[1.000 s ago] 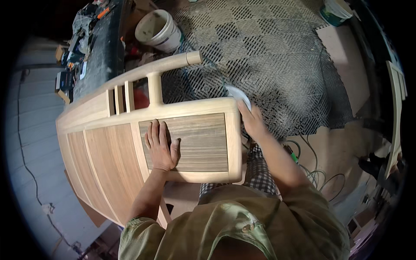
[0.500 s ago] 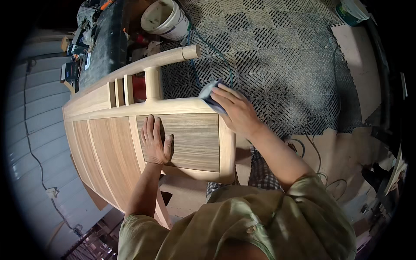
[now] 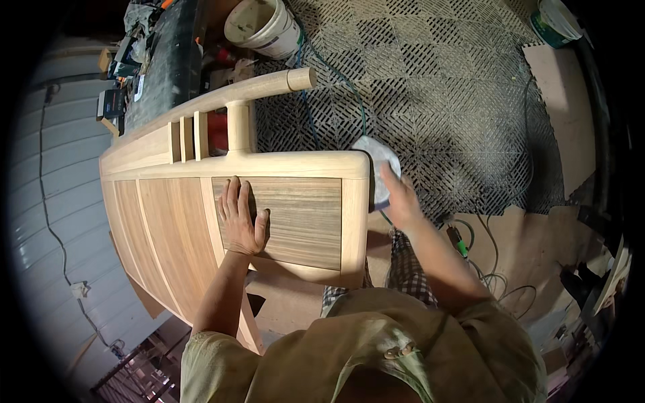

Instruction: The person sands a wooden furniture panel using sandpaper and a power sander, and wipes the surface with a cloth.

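Note:
A pale wooden furniture frame point(image 3: 295, 164) with rounded rails lies across in front of me, darker striped panels set into it. Flat on the nearest panel point(image 3: 302, 218) rests my left hand point(image 3: 240, 218), its fingers stretched out. At the frame's right end, my right hand point(image 3: 405, 205) grips a round, light-grey sanding pad point(image 3: 381, 161) with a bluish-purple edge. The pad is tilted up on its side against or very close to the outer face of the end rail; I cannot tell whether it touches. My right fingers are partly hidden and a little blurred.
A round post point(image 3: 238, 127) and thin slats point(image 3: 187, 139) join the panel frame to a curved rail point(image 3: 269, 88). White bucket point(image 3: 282, 40) stands beyond. Hoses and cables point(image 3: 497, 269) lie on the floor at right, beside a perforated mat point(image 3: 443, 101).
My right hand has moved right and toward me with the pad, from the frame's far corner round to its outer end. My left hand stays in place on the panel.

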The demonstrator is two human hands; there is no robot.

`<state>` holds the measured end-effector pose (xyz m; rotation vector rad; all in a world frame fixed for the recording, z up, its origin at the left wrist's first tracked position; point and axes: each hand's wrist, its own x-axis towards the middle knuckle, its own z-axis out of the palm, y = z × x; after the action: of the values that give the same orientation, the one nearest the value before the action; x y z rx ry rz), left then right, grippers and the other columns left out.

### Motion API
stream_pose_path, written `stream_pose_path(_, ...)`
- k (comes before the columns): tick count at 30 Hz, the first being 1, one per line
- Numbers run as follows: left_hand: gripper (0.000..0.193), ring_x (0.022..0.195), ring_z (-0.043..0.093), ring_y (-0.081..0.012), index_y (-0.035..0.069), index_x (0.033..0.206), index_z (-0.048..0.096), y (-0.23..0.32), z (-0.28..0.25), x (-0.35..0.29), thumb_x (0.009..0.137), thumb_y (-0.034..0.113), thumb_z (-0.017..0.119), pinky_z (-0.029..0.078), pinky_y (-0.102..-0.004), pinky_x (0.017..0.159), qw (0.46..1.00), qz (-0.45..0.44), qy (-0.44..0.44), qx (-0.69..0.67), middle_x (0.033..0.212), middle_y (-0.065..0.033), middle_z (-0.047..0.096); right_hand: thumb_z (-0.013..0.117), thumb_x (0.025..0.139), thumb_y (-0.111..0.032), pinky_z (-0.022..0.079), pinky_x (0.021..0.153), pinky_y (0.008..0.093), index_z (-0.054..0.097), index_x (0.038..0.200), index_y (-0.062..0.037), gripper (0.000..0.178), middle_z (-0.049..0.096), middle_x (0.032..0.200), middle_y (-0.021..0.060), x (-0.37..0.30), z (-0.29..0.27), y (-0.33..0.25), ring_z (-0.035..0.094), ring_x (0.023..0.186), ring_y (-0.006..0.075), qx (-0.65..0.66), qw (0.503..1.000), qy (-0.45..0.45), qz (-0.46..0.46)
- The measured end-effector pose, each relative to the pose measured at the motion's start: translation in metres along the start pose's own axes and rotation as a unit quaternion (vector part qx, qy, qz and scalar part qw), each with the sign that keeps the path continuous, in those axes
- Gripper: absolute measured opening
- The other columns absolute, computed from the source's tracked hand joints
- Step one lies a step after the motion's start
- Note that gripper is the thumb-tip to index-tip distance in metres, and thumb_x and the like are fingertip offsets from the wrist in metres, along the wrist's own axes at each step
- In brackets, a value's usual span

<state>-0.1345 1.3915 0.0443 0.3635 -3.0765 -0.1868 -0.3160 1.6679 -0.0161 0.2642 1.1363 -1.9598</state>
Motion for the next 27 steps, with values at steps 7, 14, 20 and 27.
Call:
stream_pose_path(7, 0.07, 0.141, 0.027, -0.0424, 0.001, 0.147, 0.037, 0.009, -0.002, -0.004, 0.093, 0.046, 0.047, 0.015, -0.0561, 0.115, 0.999, -0.028, -0.011, 0.023, 0.152, -0.0239, 0.032, 0.048, 0.102, -0.027, 0.038, 0.107, 0.035, 0.046, 0.14, 0.0043, 0.049, 0.056, 0.136, 0.0223, -0.01, -0.009, -0.033, 0.054, 0.127, 0.0319, -0.447, 0.871, -0.075, -0.189)
stream_pose_path(14, 0.071, 0.142, 0.026, -0.0416, 0.002, 0.145, 0.04, 0.005, -0.004, 0.0, 0.09, 0.046, 0.051, 0.017, -0.0565, 0.114, 1.0, -0.028, -0.001, -0.006, 0.152, -0.0224, 0.033, 0.059, 0.088, -0.006, 0.034, 0.115, 0.0406, 0.052, 0.136, -0.0018, 0.048, 0.05, 0.144, 0.014, 0.022, 0.033, -0.06, 0.044, 0.136, 0.0317, -0.667, 0.667, -0.185, -0.274)
stream_pose_path(20, 0.068, 0.143, 0.027, -0.0378, 0.008, 0.144, 0.044, 0.003, 0.0, -0.008, 0.089, 0.047, 0.055, 0.017, -0.0544, 0.116, 0.998, -0.046, 0.025, -0.023, 0.153, -0.0175, 0.033, 0.064, 0.077, -0.005, 0.026, 0.117, 0.0443, 0.065, 0.123, -0.0119, 0.047, 0.054, 0.14, 0.0023, -0.037, 0.018, -0.043, 0.04, 0.14, 0.022, -0.718, 0.511, -0.252, -0.399)
stream_pose_path(27, 0.06, 0.14, 0.033, -0.0358, 0.007, 0.141, 0.046, 0.002, 0.003, -0.012, 0.09, 0.038, 0.056, 0.022, -0.051, 0.116, 0.996, -0.062, 0.06, -0.034, 0.148, -0.0172, 0.04, 0.063, 0.08, -0.009, 0.031, 0.113, 0.0453, 0.065, 0.12, -0.0065, 0.04, 0.061, 0.131, 0.0042, -0.008, 0.065, -0.048, 0.049, 0.13, 0.022, -0.712, 0.434, -0.34, -0.436)
